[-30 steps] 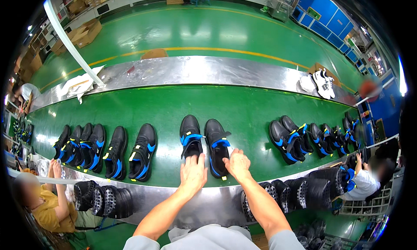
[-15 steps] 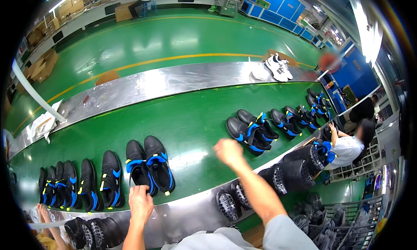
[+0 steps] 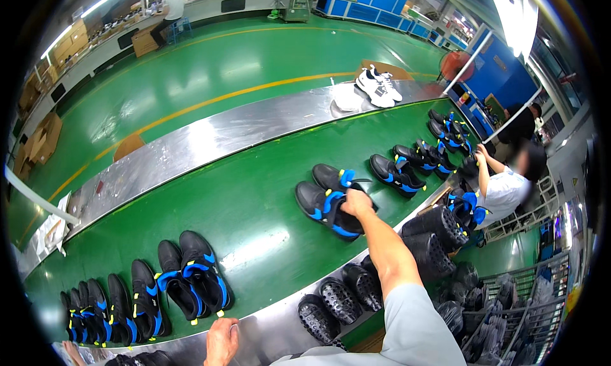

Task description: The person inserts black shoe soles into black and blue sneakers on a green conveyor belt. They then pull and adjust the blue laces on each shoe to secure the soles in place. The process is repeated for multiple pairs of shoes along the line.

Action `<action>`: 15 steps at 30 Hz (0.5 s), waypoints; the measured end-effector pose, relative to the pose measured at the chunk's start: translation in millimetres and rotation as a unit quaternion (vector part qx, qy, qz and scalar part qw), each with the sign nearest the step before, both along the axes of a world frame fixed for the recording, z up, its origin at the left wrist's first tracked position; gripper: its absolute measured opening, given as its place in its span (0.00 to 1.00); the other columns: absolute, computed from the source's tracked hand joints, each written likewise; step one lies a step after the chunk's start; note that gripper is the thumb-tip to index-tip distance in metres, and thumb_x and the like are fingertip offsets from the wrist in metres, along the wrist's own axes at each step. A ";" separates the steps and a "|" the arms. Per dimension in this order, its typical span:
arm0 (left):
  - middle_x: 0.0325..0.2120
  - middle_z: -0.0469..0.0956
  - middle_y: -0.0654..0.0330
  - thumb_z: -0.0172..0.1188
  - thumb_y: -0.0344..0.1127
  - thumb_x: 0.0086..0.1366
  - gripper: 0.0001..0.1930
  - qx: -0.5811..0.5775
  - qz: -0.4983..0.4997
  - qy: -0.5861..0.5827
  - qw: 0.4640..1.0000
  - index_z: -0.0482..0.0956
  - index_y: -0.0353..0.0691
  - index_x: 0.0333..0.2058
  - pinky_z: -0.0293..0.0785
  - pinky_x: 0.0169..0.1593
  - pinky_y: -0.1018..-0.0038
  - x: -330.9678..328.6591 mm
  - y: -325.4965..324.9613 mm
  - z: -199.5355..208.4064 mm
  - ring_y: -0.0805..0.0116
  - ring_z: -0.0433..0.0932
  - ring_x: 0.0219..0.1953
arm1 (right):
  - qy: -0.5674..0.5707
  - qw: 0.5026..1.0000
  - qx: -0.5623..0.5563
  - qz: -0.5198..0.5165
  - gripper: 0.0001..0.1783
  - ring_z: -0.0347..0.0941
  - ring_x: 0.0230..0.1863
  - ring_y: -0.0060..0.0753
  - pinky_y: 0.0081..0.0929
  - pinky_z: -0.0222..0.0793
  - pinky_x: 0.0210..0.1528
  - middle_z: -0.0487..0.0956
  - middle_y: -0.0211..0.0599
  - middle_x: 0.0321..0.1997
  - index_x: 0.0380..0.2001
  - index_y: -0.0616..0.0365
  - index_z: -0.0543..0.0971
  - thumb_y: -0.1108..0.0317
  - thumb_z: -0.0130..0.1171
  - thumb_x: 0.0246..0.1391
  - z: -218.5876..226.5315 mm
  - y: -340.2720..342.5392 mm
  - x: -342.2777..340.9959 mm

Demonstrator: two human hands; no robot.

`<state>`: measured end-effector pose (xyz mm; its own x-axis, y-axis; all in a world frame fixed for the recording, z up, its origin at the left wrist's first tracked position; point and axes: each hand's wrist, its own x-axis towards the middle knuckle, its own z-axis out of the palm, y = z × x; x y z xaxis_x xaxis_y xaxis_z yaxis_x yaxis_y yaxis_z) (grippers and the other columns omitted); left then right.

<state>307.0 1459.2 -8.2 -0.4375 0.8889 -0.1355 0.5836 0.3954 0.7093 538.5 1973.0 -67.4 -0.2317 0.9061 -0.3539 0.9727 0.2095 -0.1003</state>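
My right hand [image 3: 358,204] reaches out over the belt with its fingers closed on the collar of a black and blue shoe [image 3: 316,204]. Beside that one lies its mate [image 3: 326,175], a blue tongue showing. My left hand [image 3: 221,342] is low at the metal edge, loosely curled, thumb apart, holding nothing I can see. Just beyond it a pair of the same shoes [image 3: 205,267] stands with heels toward me and collars spread. Farther left comes a row of similar shoes [image 3: 145,296].
Dark studded shoe forms [image 3: 340,299] lie along the near metal ledge. White sneakers [image 3: 379,86] sit on the far metal strip [image 3: 210,132]. At right a co-worker in white [image 3: 506,191] handles shoes. A wire rack [image 3: 515,312] with bagged items stands at lower right.
My right hand has come down onto the shoe at right. My left hand has let go of the shoe heel and drawn back toward me. The view has shifted to the right.
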 end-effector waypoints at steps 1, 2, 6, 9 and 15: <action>0.36 0.82 0.45 0.62 0.24 0.59 0.07 0.003 -0.004 -0.003 1.000 0.82 0.33 0.38 0.77 0.47 0.57 1.6 1.4 -2.0 0.43 0.81 0.41 | 0.014 0.998 0.007 0.053 0.24 0.81 0.52 0.58 0.49 0.78 0.54 0.84 0.56 0.48 0.45 0.59 0.84 0.59 0.67 0.43 -6.5 -2.4 -4.0; 0.35 0.82 0.45 0.61 0.23 0.59 0.07 0.006 -0.004 -0.006 1.000 0.82 0.33 0.37 0.77 0.46 0.58 3.1 4.4 -2.6 0.43 0.82 0.41 | 0.026 0.996 0.003 0.088 0.22 0.82 0.48 0.58 0.49 0.80 0.51 0.84 0.56 0.45 0.40 0.60 0.84 0.58 0.68 0.42 -11.0 -10.2 -13.3; 0.34 0.83 0.46 0.60 0.22 0.60 0.07 0.028 -0.024 0.000 0.999 0.83 0.33 0.37 0.78 0.44 0.59 8.7 20.9 1.6 0.45 0.82 0.39 | 0.086 0.990 -0.009 0.108 0.21 0.84 0.42 0.57 0.49 0.81 0.46 0.85 0.54 0.38 0.34 0.60 0.85 0.55 0.69 0.40 -1.3 -90.4 -71.1; 0.34 0.83 0.47 0.59 0.21 0.59 0.08 0.046 -0.042 0.002 0.998 0.83 0.33 0.37 0.78 0.43 0.59 11.2 29.3 1.5 0.46 0.83 0.38 | 0.167 0.982 -0.027 0.089 0.21 0.83 0.43 0.57 0.50 0.81 0.47 0.85 0.55 0.39 0.36 0.60 0.85 0.54 0.67 0.45 -5.0 -152.8 -102.9; 0.33 0.82 0.47 0.59 0.19 0.58 0.08 0.081 -0.069 0.014 0.994 0.82 0.33 0.36 0.78 0.42 0.61 17.5 36.5 10.4 0.46 0.82 0.36 | 0.354 0.926 0.027 0.127 0.21 0.81 0.42 0.54 0.46 0.76 0.46 0.83 0.52 0.40 0.41 0.62 0.83 0.52 0.65 0.57 65.1 -198.5 -68.6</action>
<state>324.5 1495.7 2.2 -0.3114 0.9500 0.0249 0.6454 0.1922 0.7393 469.9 1774.5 -2.3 -0.5961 0.8028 0.0114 0.5866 0.4451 -0.6767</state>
